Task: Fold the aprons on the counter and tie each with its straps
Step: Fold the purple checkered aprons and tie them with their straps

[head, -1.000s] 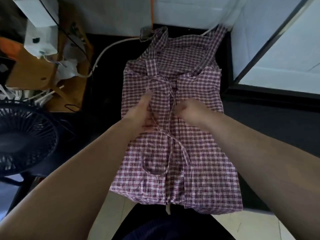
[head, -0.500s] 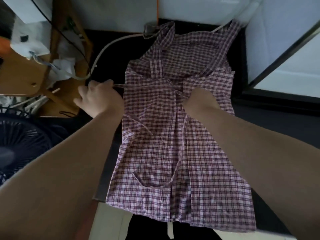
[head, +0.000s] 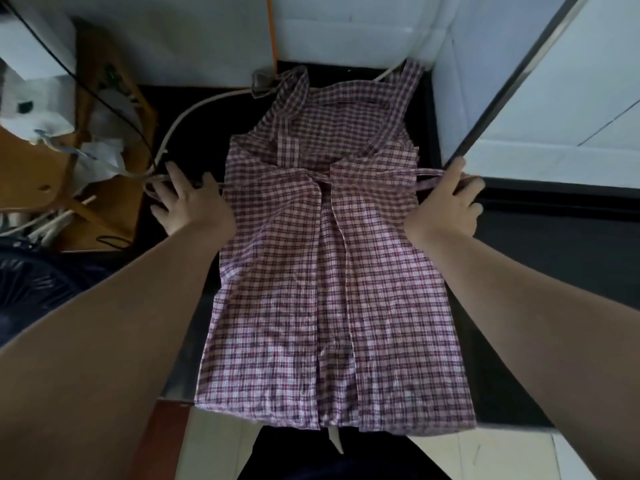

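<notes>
A red-and-white checked apron (head: 329,271) lies lengthwise on the black counter (head: 540,258), its two sides folded in to meet along the middle, bib and neck loop at the far end. Its waist straps run out sideways from the middle. My left hand (head: 188,202) is at the apron's left edge and holds the left strap (head: 156,183), which loops out beyond my fingers. My right hand (head: 448,204) is at the right edge and holds the right strap (head: 424,183), stretched across the cloth.
A white hose (head: 183,119) curves over the counter's far left. Left of the counter stand a brown cardboard box (head: 41,174) with white papers and a dark fan (head: 31,285). A white wall and a window frame (head: 512,81) close the far right side.
Both hands were together at the apron's middle on the crossed straps. They have moved apart to the left and right edges, drawing the straps out sideways; the loose loops on the cloth are gone.
</notes>
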Tool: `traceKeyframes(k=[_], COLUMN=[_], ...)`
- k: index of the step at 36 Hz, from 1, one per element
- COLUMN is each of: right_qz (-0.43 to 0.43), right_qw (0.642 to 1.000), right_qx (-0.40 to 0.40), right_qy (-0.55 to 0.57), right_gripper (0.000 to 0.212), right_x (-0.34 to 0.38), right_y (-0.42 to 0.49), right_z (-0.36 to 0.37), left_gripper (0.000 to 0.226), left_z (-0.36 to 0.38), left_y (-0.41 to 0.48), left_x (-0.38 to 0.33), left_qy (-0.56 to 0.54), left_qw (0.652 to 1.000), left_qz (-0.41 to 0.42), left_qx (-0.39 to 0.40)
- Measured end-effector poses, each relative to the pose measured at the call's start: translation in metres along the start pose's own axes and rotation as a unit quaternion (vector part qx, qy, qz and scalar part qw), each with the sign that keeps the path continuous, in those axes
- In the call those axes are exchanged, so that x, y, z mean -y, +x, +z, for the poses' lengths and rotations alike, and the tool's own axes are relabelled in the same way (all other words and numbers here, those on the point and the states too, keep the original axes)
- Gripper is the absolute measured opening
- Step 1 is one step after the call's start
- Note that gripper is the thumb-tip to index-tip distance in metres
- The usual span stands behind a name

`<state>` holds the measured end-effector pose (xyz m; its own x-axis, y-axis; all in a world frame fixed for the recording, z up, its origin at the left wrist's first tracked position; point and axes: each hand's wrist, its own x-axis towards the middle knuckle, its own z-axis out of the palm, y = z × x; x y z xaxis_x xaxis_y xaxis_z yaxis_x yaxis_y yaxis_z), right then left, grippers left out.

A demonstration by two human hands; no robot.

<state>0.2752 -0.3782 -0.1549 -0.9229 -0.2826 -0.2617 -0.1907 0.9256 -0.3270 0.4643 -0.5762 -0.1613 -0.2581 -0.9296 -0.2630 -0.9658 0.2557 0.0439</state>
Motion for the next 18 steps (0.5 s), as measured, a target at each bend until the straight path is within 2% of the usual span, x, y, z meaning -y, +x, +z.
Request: traceKeyframes(k=[3,6,8,11,13,15,18], right_qz=[-0.042,-0.060,-0.066,-0.125,-0.167,-0.194,-0.177], right_qw=[0.995,0.996,0.996,0.991,0.980,0.968,0.948], right_qx=[-0.034,0.015,0.039,0.048,0.096,0.151,0.263], right_qy=[-0.084,-0.068,-0.044,0.005,0.050,0.046,-0.015], right_gripper=[0.095,0.085,0.068,0.033,0.022,0.022,0.041], right_x=[-0.016,-0.024,-0.023,-0.018,-0.016,-0.016,-0.018], right_y=[-0.008,-0.013,-0.016,-0.026,-0.038,-0.051,-0.068], right_z=[0.003,0.002,0.003,0.009,0.018,0.028,0.044], left_gripper=[0.065,0.060,0.051,0.045,0.043,0.039,0.037], left_z=[0.012,0.019,0.021,0.028,0.036,0.047,0.062], left_y=[-0.015,-0.026,-0.034,-0.055,-0.074,-0.093,-0.119], left_x=[0.007,0.016,0.018,0.012,0.009,0.010,0.015], left_qy=[0.030,0.051,-0.008,-0.097,-0.113,-0.088,-0.061], left_qw=[0.999,0.999,0.999,0.988,0.978,0.977,0.983], left_qz=[0.034,0.008,0.025,0.119,0.166,0.177,0.164], left_qx=[0.016,0.016,0.024,0.026,0.061,0.081,0.055])
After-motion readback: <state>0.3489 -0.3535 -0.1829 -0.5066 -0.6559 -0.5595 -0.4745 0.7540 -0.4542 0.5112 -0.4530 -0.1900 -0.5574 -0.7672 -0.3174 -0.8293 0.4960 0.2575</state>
